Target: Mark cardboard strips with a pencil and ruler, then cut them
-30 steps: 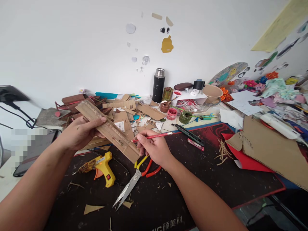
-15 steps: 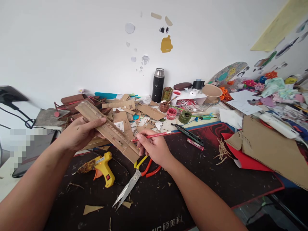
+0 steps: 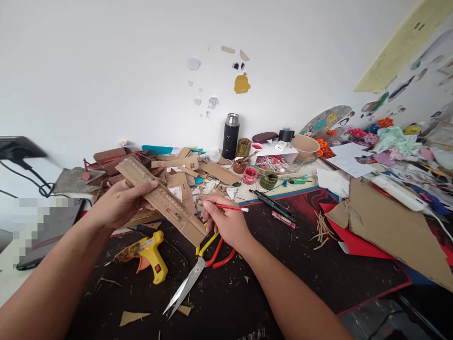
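Observation:
A clear ruler lies along a strip of brown cardboard, both tilted down to the right. My left hand pinches the two together, thumb on top. In my right hand is a red pencil, its tip toward the cardboard's lower end; whether the tip touches cannot be seen. Scissors with yellow and red handles lie below my right hand, blades apart. Left of them rests a yellow hot glue gun, under my left wrist.
Cardboard scraps pile up behind my hands. Paint jars, a black thermos and a utility knife stand or lie farther back. At right are twine pieces and a large cardboard sheet. Small offcuts dot the dark mat.
The view has tilted up a little, so the scene sits lower. My right hand has drawn the pencil tip slightly away from the ruler's edge. The left hand keeps its hold.

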The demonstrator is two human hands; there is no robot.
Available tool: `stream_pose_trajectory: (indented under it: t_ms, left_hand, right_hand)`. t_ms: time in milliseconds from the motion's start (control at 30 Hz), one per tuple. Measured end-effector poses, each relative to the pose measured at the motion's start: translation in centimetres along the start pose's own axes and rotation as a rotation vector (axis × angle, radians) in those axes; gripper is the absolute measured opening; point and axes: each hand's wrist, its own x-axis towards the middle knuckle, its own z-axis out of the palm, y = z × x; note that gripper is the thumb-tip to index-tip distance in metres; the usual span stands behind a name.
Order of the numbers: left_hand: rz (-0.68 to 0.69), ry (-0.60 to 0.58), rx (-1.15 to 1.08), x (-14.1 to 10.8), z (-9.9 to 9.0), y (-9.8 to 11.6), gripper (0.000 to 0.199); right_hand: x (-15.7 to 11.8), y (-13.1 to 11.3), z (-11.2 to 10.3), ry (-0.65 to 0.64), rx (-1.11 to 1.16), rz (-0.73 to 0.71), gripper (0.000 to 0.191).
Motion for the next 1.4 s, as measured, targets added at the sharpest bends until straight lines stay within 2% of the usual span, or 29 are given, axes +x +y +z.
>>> stream_pose_trajectory:
  t_ms: [200, 367, 600, 767, 967, 1167, 1300, 1400]
  left_hand:
    - [-0.005, -0.053, 0.028, -0.6, 0.7, 0.2, 0.054]
    - [0.012, -0.066, 0.044, -1.3, 1.4, 0.8, 0.056]
    - [0.040, -0.042, 0.060, -2.1, 1.6, 1.3, 0.055]
    - [0.072, -0.019, 0.061, -2.1, 2.2, 1.0, 0.054]
    - [0.083, -0.041, 0.053, -2.2, 2.6, 0.1, 0.051]
    - [0.080, -0.051, 0.020, -2.4, 3.3, 0.0, 0.060]
    - [0.068, -0.096, 0.014, -2.9, 3.4, 0.3, 0.069]
    - [0.016, -0.196, 0.065, -3.6, 3.7, 0.3, 0.067]
  right_hand:
    - [0.4, 0.6, -0.2, 0.002, -0.018, 0.012, 0.051]
    - [0.3, 0.7, -0.3, -0.014, -0.085, 0.004, 0.046]
    - [-0.1, -0.4, -0.4, 0.001, -0.295, -0.150, 0.036]
    - [-0.2, -0.4, -0.2, -0.041, -0.340, -0.139, 0.032]
    - [-0.1, -0.2, -0.1, 0.022, -0.349, -0.086, 0.022]
    - [-0.1, -0.6, -0.5, 0.004, -0.286, -0.091, 0.024]
    - [0.0, -0.8, -0.7, -0.013, -0.277, -0.112, 0.028]
    - [0.0, -0.7, -0.5, -0.027, -0.276, -0.111, 0.034]
